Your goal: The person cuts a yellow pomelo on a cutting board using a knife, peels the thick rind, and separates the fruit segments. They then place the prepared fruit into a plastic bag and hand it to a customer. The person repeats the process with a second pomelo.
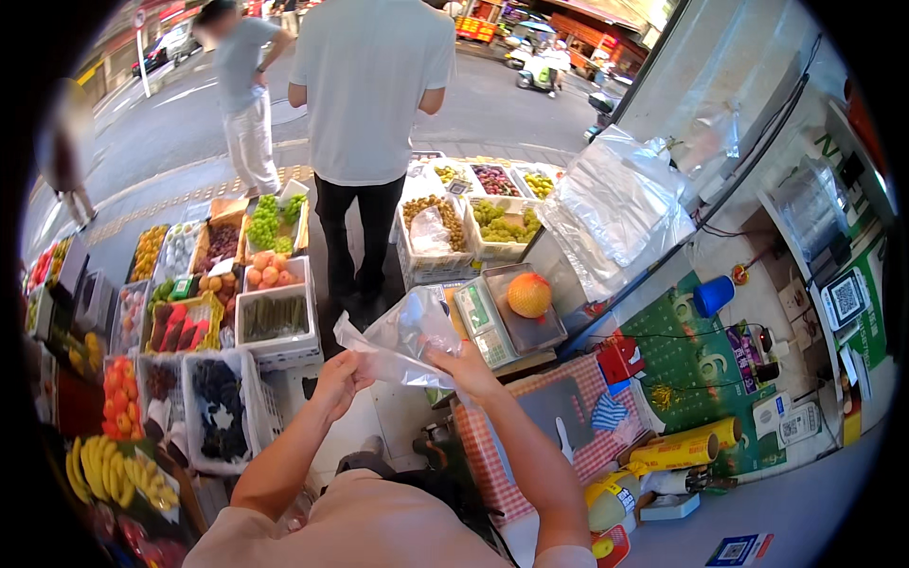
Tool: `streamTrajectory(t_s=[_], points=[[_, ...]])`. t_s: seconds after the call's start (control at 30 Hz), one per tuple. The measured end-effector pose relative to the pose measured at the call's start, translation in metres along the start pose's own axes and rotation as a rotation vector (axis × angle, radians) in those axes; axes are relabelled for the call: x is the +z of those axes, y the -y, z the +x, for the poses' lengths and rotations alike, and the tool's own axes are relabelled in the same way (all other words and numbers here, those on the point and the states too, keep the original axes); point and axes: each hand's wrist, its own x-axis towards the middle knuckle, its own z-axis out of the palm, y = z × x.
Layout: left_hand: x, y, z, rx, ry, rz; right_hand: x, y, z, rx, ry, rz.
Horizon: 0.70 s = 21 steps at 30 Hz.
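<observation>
A clear plastic bag (408,341) is stretched between my two hands in front of my body. My left hand (344,382) pinches its left edge. On the other side, my right hand (463,366) grips the bag's right side, with some fingers partly hidden by the film. Just beyond my right hand is a digital scale (486,323) with a metal pan (552,328). An orange-yellow round fruit in netting (529,295), perhaps a pomelo, rests on the pan.
A stack of plastic bags (611,202) hangs right of the scale. A knife (564,437) lies by a grey cutting board (547,415) on a checked cloth (476,440). Grape crates (501,245), a white crate of dark grapes (252,419) and bananas (106,468) surround me. A person (376,92) stands ahead.
</observation>
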Motion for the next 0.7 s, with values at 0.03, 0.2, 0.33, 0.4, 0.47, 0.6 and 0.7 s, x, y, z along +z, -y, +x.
streamTrajectory(t_s=[0.03,0.2,0.33,0.4,0.47,0.6,0.7], points=[[-0.005,-0.007,0.014,-0.037,0.025,-0.030,0.001,0.006,0.008,0.025,-0.042,0.026],[-0.011,-0.044,0.058,-0.096,0.101,-0.043,0.007,0.006,0.041,0.032,-0.194,0.101],[-0.016,-0.043,0.092,-0.128,0.095,0.027,-0.012,-0.014,0.056,0.045,-0.260,0.026],[-0.014,-0.037,0.102,-0.134,0.078,0.065,-0.021,-0.017,0.054,0.071,-0.267,-0.020],[-0.012,-0.025,0.110,-0.147,0.092,0.082,-0.028,-0.018,0.047,0.069,-0.265,-0.012],[-0.006,-0.026,0.124,-0.162,0.078,0.058,-0.044,-0.030,0.043,0.020,-0.389,0.000],[0.013,-0.028,0.129,-0.184,0.047,0.094,-0.055,-0.046,0.043,0.029,-0.437,0.145]])
